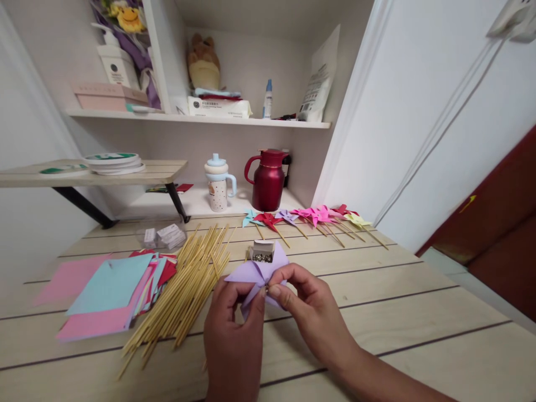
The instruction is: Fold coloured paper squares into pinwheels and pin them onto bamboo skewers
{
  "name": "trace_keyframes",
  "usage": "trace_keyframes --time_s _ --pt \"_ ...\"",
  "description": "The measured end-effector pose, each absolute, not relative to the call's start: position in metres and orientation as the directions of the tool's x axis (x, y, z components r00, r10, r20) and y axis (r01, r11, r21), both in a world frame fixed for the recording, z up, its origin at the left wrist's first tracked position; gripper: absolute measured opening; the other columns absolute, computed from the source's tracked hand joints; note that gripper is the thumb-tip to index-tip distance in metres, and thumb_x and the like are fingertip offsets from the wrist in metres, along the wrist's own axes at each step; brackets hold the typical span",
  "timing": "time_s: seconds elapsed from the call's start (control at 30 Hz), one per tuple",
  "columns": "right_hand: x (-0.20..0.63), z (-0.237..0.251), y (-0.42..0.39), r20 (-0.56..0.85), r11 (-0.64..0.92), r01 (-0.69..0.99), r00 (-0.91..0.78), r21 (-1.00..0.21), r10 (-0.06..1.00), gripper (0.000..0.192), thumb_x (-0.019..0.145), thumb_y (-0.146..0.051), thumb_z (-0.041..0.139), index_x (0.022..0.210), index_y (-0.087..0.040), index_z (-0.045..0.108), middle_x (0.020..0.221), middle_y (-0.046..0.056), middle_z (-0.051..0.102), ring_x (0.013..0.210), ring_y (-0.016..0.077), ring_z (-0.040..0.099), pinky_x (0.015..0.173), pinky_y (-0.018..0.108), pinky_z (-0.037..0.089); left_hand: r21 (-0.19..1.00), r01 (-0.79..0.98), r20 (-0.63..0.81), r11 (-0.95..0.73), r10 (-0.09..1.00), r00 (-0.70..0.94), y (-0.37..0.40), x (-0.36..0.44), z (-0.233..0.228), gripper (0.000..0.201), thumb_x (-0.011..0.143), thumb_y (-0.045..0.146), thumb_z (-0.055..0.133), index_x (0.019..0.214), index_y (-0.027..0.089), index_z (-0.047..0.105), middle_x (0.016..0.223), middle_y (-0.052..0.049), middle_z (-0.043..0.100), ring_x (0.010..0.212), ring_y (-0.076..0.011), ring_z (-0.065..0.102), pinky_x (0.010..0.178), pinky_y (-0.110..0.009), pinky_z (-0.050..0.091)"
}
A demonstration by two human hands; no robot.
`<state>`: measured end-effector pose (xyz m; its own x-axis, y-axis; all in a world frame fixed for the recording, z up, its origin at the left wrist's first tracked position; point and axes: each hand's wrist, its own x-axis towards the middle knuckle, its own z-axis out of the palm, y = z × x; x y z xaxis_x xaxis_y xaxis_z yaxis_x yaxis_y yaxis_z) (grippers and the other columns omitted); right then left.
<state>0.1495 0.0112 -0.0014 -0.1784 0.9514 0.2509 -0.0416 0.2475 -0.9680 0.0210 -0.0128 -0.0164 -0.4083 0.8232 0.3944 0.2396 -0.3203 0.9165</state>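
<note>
Left grip (pixel 234 321) and right grip (pixel 314 307), mine, pinch one lilac pinwheel (pixel 246 273), seemingly part-made, over the surface (pixel 389 321); stick-mounted pinwheels (pixel 320 215) beyond, apparently finished; loose sticks (pixel 193 285) and paper sheets (pixel 109 283), unused.

Lilac paper pinwheel (pixel 260 272), pointed blades fanning out, one toward left, another up and right. Folds meet at center, pinched by fingers (pixel 293 272) of both hands over wooden surface (pixel 402 318); lower blades partly hidden.
</note>
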Motion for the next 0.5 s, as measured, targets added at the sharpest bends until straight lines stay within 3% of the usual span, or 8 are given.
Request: trace_keyframes --time_s 0.17,0.5 --pt "0.1473 -0.0029 0.0106 0.282 0.276 -0.066 -0.129 -0.959 0.951 0.015 0.081 -0.033 0.071 0.081 -0.022 0.061 0.077 -0.003 0.060 0.074 0.0135 0.052 0.066 0.025 0.041 0.915 0.233 0.398 -0.329 0.827 -0.397 -0.0130 0.0202 -0.0141 0.011 0.077 0.029 0.070 0.072 0.022 0.064 0.072 0.001 0.061 0.069 -0.0154 0.058 0.066 -0.026 0.046" --pt "0.1422 -0.0038 0.0104 0.313 0.262 -0.301 -0.134 -0.917 0.940 0.028 0.082 -0.026 0.072 0.101 -0.027 0.051 0.082 -0.004 0.062 0.075 0.0111 0.054 0.068 0.021 0.045 0.896 0.228 0.443 -0.381 0.799 -0.407 -0.0106 0.0213 -0.0180 0.010 0.077 0.029 0.071 0.073 0.022 0.064 0.076 0.001 0.062 0.073 -0.0157 0.060 0.070 -0.027 0.048"
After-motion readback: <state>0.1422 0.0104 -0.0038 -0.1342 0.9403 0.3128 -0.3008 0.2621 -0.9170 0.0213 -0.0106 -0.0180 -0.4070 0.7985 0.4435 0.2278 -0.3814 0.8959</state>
